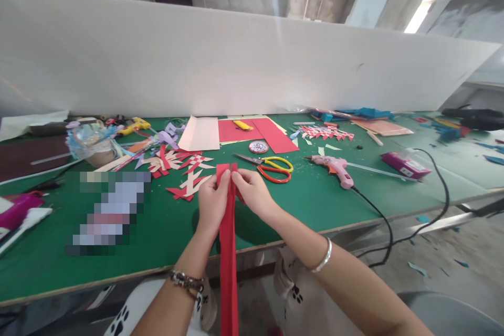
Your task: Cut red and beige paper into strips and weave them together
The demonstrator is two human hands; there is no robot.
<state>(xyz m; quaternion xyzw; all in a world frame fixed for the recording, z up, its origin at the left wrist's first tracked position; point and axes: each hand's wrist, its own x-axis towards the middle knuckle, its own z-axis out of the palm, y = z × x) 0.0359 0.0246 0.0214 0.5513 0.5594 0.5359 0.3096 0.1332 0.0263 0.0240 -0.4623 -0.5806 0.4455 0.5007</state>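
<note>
A long red paper strip (227,252), with a slit or fold line running along it, hangs down over the table's front edge. My left hand (212,197) pinches its upper end on the left side, thumb on top. On the right side, my right hand (252,191) grips the same end between thumb and fingers. Just beyond my hands lie scissors (271,167) with one yellow and one red handle. Woven red and pale pink paper pieces (192,163) rest to the left of them. Red paper sheets (277,136) and a pale pink sheet (200,134) lie farther back.
A pink glue gun (334,168) with a black cord lies at the right, near a purple box (407,165). A round tin (258,146) and a yellow cutter (242,125) sit behind the scissors. A white partition (244,63) closes the table's back.
</note>
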